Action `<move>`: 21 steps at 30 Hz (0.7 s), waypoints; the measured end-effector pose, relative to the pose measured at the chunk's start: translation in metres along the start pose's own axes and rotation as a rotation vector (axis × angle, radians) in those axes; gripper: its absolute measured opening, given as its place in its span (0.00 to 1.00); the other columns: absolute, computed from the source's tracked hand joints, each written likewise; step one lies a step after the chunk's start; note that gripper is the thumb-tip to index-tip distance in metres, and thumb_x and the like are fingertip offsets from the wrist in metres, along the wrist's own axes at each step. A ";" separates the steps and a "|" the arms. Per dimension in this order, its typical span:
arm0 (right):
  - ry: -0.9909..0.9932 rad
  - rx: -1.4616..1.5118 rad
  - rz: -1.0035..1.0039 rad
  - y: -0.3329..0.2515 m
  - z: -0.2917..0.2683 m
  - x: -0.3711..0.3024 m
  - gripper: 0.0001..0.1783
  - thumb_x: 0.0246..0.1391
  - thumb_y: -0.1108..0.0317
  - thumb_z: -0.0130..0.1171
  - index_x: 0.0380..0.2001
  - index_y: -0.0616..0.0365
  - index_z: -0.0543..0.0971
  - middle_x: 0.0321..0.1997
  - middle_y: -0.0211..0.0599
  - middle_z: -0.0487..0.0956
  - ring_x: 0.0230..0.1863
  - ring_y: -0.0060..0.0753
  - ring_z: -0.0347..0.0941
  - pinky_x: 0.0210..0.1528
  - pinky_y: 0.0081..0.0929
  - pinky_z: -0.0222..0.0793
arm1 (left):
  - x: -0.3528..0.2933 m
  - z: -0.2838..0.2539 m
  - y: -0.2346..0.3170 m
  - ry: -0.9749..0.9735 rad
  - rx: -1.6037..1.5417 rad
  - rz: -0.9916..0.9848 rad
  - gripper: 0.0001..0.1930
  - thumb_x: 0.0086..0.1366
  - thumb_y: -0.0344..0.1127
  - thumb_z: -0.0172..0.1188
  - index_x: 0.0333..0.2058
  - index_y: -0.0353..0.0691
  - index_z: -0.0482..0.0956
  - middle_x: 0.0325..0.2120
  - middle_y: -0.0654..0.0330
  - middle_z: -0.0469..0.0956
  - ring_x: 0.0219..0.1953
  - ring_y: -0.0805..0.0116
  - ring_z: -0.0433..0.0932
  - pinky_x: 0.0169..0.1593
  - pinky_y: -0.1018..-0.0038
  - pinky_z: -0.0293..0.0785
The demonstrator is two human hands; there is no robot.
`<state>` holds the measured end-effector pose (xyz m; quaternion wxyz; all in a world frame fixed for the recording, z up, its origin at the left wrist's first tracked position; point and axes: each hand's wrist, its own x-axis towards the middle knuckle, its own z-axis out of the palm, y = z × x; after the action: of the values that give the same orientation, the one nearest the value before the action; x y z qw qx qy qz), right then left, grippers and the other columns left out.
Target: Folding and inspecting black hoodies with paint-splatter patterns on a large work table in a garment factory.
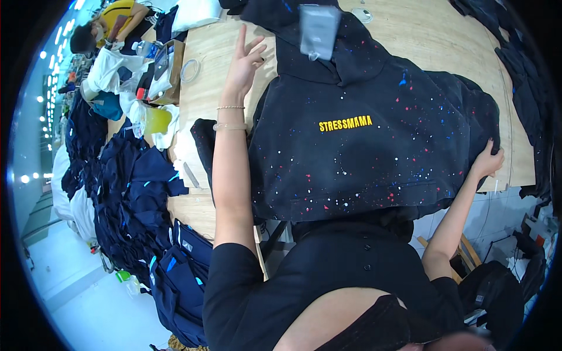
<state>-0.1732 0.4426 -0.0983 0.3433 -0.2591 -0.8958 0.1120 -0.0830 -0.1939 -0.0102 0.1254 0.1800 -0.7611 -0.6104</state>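
A black hoodie (351, 158) with red, white and blue paint specks and yellow lettering on its chest lies spread front up before me, its lower edge toward my body. My left hand (244, 67) is beside the hood, over the bare wood to its left, index finger stretched out and the other fingers apart; it holds nothing. At the right side, my right hand (489, 162) pinches the end of the hoodie's sleeve (480, 114). A blurred grey tag or small packet (319, 30) shows over the hood.
The light wooden table (433, 29) carries the hoodie. Dark navy garments (126, 181) heap up on the left, near a cup of yellow drink (157, 121), a cardboard box (174, 73) and a roll of clear tape (189, 71). More dark clothing (527, 88) hangs at the right edge. Another person (114, 26) sits far left.
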 end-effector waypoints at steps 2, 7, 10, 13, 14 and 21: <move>0.033 0.029 0.001 -0.011 -0.011 0.010 0.26 0.50 0.44 0.60 0.41 0.55 0.78 0.43 0.40 0.77 0.50 0.51 0.69 0.46 0.66 0.53 | -0.002 -0.007 0.001 -0.145 -0.497 -0.071 0.29 0.60 0.27 0.55 0.62 0.42 0.64 0.57 0.51 0.68 0.55 0.65 0.70 0.53 0.68 0.68; 0.086 0.191 -0.046 -0.063 -0.040 0.020 0.23 0.48 0.47 0.62 0.36 0.57 0.79 0.35 0.39 0.81 0.41 0.49 0.74 0.49 0.62 0.51 | 0.033 0.043 -0.022 0.038 0.308 0.233 0.36 0.52 0.51 0.68 0.53 0.28 0.72 0.43 0.46 0.78 0.45 0.57 0.78 0.48 0.70 0.73; 0.036 0.310 -0.110 -0.098 -0.050 0.019 0.22 0.49 0.49 0.63 0.35 0.59 0.79 0.32 0.40 0.81 0.37 0.45 0.75 0.49 0.51 0.58 | 0.054 0.079 -0.029 0.151 0.678 0.201 0.41 0.43 0.54 0.72 0.51 0.31 0.71 0.39 0.46 0.78 0.46 0.50 0.76 0.49 0.63 0.73; -0.055 0.623 -0.073 -0.115 -0.053 0.026 0.19 0.50 0.55 0.64 0.35 0.62 0.78 0.32 0.40 0.80 0.36 0.34 0.74 0.44 0.35 0.65 | 0.051 0.103 -0.006 0.038 0.784 -0.203 0.30 0.45 0.51 0.71 0.42 0.35 0.79 0.34 0.50 0.80 0.44 0.50 0.78 0.50 0.60 0.72; -0.077 0.807 -0.087 -0.127 -0.059 0.029 0.14 0.52 0.64 0.64 0.34 0.66 0.78 0.33 0.38 0.80 0.36 0.27 0.73 0.41 0.24 0.68 | 0.042 0.107 0.001 0.058 0.671 -0.123 0.24 0.47 0.49 0.69 0.38 0.37 0.81 0.33 0.51 0.80 0.42 0.50 0.78 0.49 0.58 0.71; 0.090 1.024 -0.121 -0.139 -0.045 0.059 0.09 0.53 0.71 0.61 0.33 0.67 0.78 0.36 0.38 0.80 0.37 0.27 0.73 0.45 0.24 0.68 | -0.080 0.041 0.045 -1.024 0.228 0.211 0.24 0.51 0.22 0.62 0.49 0.43 0.79 0.33 0.60 0.78 0.40 0.71 0.75 0.49 0.74 0.73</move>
<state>-0.2333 0.3583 0.0206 0.4703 -0.0100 -0.7237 0.5049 -0.0327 -0.1145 0.0270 -0.2216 -0.2058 -0.8003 -0.5178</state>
